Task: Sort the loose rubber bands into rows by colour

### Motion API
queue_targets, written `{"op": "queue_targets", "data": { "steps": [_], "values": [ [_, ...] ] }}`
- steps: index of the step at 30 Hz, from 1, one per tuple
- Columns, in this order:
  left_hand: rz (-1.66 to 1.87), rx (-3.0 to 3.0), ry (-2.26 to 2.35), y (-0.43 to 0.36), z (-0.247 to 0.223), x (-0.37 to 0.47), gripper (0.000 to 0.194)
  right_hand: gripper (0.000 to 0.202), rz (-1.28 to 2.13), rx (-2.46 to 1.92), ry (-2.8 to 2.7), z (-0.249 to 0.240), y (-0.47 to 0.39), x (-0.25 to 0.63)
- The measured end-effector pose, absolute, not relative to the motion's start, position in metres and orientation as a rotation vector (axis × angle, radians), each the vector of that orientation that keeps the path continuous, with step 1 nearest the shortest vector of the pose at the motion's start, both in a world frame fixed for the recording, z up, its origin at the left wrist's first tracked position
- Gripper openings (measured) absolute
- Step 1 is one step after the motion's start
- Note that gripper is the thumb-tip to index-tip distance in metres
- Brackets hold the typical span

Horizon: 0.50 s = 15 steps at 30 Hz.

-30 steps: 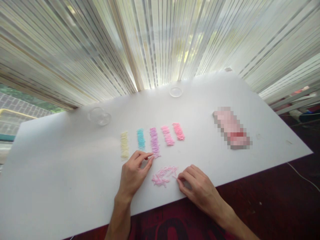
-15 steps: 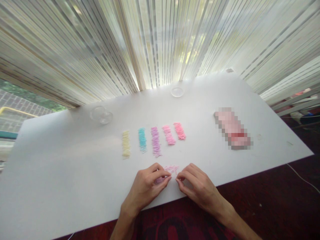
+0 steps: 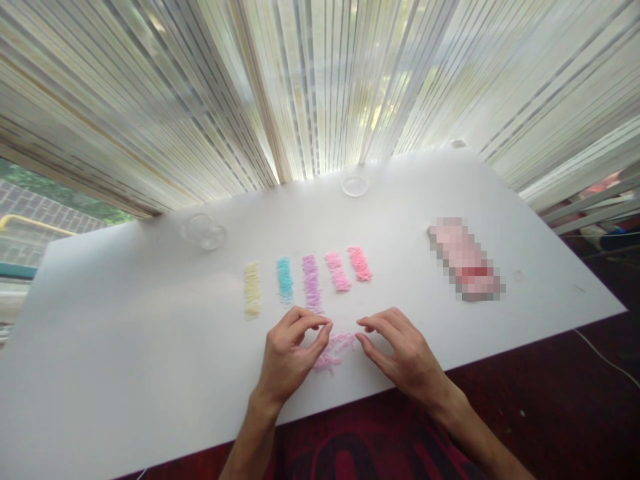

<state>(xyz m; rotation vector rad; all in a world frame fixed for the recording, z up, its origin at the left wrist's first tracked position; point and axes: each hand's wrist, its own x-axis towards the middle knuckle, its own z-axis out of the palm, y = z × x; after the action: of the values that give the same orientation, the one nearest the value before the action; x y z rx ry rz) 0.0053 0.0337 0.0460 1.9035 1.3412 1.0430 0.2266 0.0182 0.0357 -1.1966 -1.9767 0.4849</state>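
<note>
My left hand [image 3: 295,350] is over the near part of the table, thumb and forefinger pinched together; anything between the tips is too small to make out. My right hand [image 3: 400,343] faces it from the right, with a gap between thumb and forefinger and nothing visible in it. Under and between the fingertips lies a loose pile of thin pale pink strands, like small elastic bands [image 3: 327,361]. Beyond the hands are neat rows of similar strands: yellow [image 3: 252,291], turquoise [image 3: 285,280], purple [image 3: 311,283], pink [image 3: 337,271] and coral pink [image 3: 359,264].
On the white table [image 3: 150,353], a clear round container [image 3: 203,231] stands at the back left and a clear round lid [image 3: 355,186] at the back middle. A blurred-out pink oblong object [image 3: 465,260] lies at right. Striped curtains [image 3: 310,87] hang along the far edge.
Both hands have moved a little away from me, up over the pale pink pile, uncovering more of it. My right thumb and forefinger have parted.
</note>
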Motion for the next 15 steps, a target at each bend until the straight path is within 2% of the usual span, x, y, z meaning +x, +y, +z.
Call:
{"op": "queue_targets", "data": {
  "steps": [6,11,15],
  "values": [
    [1.035,1.923,1.268,0.037,0.047,0.010,0.011,0.020,0.497,-1.173,-1.888,0.042,0.025,0.224],
    [0.995,1.926,1.258,0.039,0.046,0.012,0.010,0.012,0.542,-1.139,-1.910,0.043,0.032,0.220],
    [0.985,1.903,1.279,0.040,0.045,0.012,0.011,0.013,0.485,-1.192,-1.921,0.037,0.045,0.230]
  ]
}}
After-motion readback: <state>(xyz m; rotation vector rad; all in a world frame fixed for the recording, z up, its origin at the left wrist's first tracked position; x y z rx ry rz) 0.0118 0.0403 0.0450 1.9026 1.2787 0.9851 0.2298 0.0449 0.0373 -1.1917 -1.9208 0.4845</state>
